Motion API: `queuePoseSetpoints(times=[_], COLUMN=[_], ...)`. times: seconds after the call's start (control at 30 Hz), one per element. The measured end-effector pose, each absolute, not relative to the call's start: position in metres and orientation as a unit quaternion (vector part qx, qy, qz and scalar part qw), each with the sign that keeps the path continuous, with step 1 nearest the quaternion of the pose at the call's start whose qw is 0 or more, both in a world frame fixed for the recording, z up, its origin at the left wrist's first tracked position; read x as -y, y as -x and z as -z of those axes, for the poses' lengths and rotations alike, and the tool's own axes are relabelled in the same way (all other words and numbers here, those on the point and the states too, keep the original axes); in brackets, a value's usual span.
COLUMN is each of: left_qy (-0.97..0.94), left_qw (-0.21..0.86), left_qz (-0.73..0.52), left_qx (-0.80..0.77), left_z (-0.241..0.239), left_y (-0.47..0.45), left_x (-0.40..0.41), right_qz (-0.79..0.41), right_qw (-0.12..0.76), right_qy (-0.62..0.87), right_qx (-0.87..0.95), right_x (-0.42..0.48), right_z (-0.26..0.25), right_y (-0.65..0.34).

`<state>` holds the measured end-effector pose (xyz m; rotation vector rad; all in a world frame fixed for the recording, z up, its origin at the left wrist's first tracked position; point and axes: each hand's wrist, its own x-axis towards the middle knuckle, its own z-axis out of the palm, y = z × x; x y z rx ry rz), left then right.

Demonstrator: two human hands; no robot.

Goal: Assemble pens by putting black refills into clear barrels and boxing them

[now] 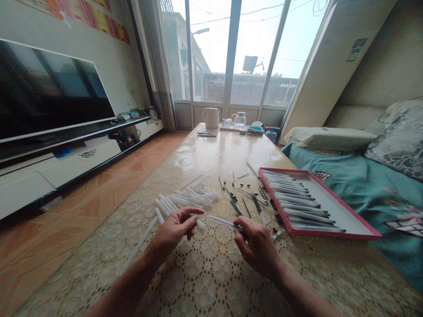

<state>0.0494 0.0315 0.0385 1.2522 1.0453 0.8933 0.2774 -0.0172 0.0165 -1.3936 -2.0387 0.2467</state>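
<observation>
My right hand [257, 240] is closed around a slim clear pen [222, 221], whose narrow end points left. Facing that end is my left hand [178, 226], its index finger stretched out and its thumb close below; I see nothing held in it. Just beyond the left hand lies a loose pile of white translucent pen barrels [188, 197]. Thin dark refills [234, 203] and small black caps [242, 185] are scattered past the right hand. On the right, a red-rimmed tray [333, 193] bears a row of capped pens [302, 200].
The table has a patterned cover [201, 277]. At its far end stand a beige jug [211, 118], a glass teapot [240, 119] and a tissue pack [255, 127]. A sofa with a teal cover [346, 165] runs along the right, and a television cabinet [82, 160] along the left.
</observation>
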Motion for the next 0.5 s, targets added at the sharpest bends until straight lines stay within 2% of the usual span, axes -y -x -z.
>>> queuePoseSetpoints(times=[0.17,0.5], left_qy=[-0.467,-0.492], left_qw=[0.661,0.63], left_qz=[-0.405,-0.405], left_qx=[-0.426,-0.443], left_z=[-0.031,-0.018], left_y=[-0.053,-0.058], left_x=[-0.033,-0.035], right_qz=[-0.077,-0.082], right_qw=[0.316,0.295], right_qy=[0.533,0.536], right_qx=[0.781,0.787], right_x=[0.017,0.019], right_z=[-0.014,-0.018], right_y=[-0.278,-0.275])
